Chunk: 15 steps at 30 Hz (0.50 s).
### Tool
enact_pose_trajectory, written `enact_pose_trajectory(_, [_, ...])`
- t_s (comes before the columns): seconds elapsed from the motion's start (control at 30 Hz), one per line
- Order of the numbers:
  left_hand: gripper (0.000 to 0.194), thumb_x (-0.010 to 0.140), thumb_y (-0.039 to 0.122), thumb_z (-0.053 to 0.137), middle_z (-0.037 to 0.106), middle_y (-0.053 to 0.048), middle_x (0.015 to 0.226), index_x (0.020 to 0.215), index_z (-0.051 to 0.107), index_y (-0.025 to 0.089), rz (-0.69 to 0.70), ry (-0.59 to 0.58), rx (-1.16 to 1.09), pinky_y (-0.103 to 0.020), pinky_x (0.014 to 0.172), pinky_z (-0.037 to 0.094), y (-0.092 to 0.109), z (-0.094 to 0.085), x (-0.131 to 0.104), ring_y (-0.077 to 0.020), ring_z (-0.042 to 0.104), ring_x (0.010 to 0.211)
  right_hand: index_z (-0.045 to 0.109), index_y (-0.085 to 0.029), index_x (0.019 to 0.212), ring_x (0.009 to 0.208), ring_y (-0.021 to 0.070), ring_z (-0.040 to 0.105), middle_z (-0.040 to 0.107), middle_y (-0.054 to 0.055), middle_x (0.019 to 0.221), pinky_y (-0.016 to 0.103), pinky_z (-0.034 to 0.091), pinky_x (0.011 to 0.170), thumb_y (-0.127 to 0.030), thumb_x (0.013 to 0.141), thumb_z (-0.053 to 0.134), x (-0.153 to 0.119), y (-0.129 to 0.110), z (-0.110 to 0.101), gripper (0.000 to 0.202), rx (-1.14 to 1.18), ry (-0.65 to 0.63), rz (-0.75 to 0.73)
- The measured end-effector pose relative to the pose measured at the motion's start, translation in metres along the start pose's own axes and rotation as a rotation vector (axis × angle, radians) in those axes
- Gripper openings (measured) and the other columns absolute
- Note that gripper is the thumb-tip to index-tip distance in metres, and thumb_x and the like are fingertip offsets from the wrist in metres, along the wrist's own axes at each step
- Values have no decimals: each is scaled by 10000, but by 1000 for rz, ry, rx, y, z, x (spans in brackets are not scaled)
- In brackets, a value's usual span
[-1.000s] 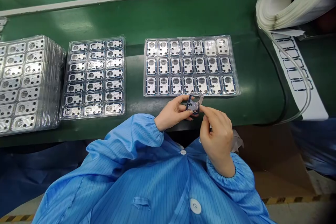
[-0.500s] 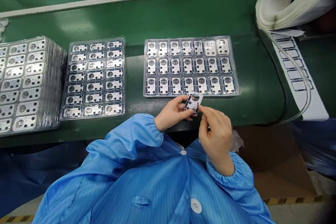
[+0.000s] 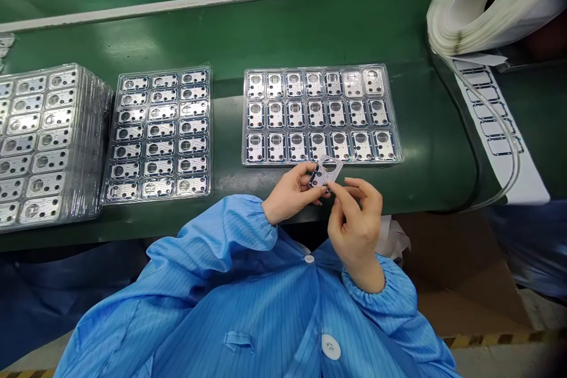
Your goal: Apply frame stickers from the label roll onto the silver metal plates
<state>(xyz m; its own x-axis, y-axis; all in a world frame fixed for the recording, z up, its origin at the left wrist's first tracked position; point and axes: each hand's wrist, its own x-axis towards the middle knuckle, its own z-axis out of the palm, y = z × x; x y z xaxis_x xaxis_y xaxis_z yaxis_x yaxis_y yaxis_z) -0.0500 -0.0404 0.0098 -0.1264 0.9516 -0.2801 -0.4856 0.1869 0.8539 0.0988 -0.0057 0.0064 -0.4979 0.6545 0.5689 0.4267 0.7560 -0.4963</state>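
Observation:
My left hand [image 3: 292,192] is closed on a small silver metal plate [image 3: 328,175], gripping its left side and lower edge. The plate is tilted and has a large round opening, small dark holes and a dark border on its left. My right hand [image 3: 357,224] touches the plate's lower right corner with the index fingertip. Its thumb stands apart from that finger, and the other fingers are loosely bent. Just beyond the hands lies a clear plastic tray [image 3: 325,130] filled with rows of similar plates; two pockets at its back right look plainer, without dark borders.
Another filled tray [image 3: 173,134] lies to the left, beside a tall stack of trays [image 3: 84,147]. At the right stand a large white roll [image 3: 469,6] and a hanging liner strip [image 3: 509,136] with black-outlined stickers. Below the bench is a cardboard box [image 3: 456,271].
My right hand has shifted slightly left and its fingers have spread more, with the index fingertip moving along the plate's lower corner. The plate has turned slightly in my left hand.

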Motion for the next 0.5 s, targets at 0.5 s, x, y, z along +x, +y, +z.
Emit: enact_pose_trajectory(0.5, [459,732,256,774,674,-42,842,1085,502,149,-43,-12,32,-223,614,518,1,-1,-2,-159,672,800,661,-204,1155,886,212,662,665,108,1050,358,475,829,-66,893,522,10,19,-1,327,-338,49,-85])
